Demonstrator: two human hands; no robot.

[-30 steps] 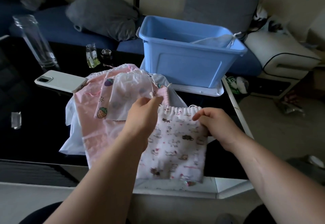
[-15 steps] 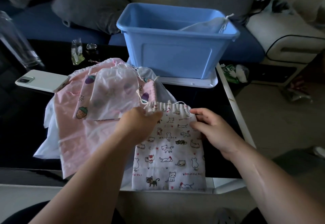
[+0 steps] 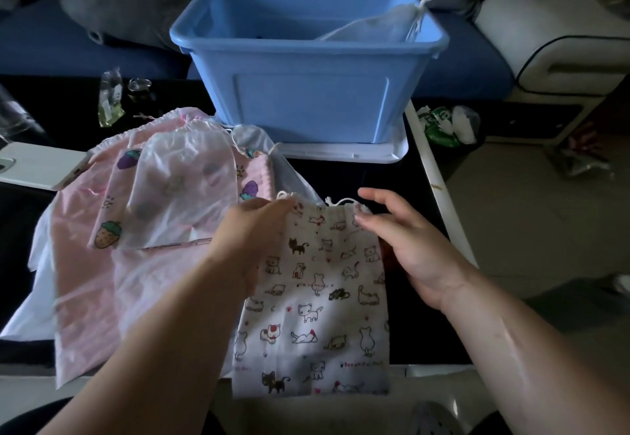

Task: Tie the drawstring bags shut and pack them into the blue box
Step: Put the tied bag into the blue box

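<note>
Since the earlier picture, the right hand [image 3: 414, 247] is no longer holding the cat bag [image 3: 317, 315]. Its grip is wide now, with the fingers spreading and hovering just beside the bag's top right corner. The left hand [image 3: 254, 230] is staying at the top left corner. Its grip is pinching the gathered edge there, though the back of the hand is partly hiding the fingertips.

The cat bag is lying flat on the bench [image 3: 354, 175], with its bottom end reaching over the near edge. A white cord [image 3: 341, 201] is poking out in a loop at the top of the bag, between the two hands.

The blue box [image 3: 306, 93] is standing behind, on a white lid [image 3: 344, 153], well apart from the cat bag. One white bag [image 3: 371, 27] is leaning inside it. The near wall is hiding the box's floor.

To the left, pink bags [image 3: 88, 281] are lying in a heap, touching the cat bag, with a see-through bag [image 3: 184, 178] on top. A phone [image 3: 37, 168] is getting cut off by the left side of the picture.
</note>
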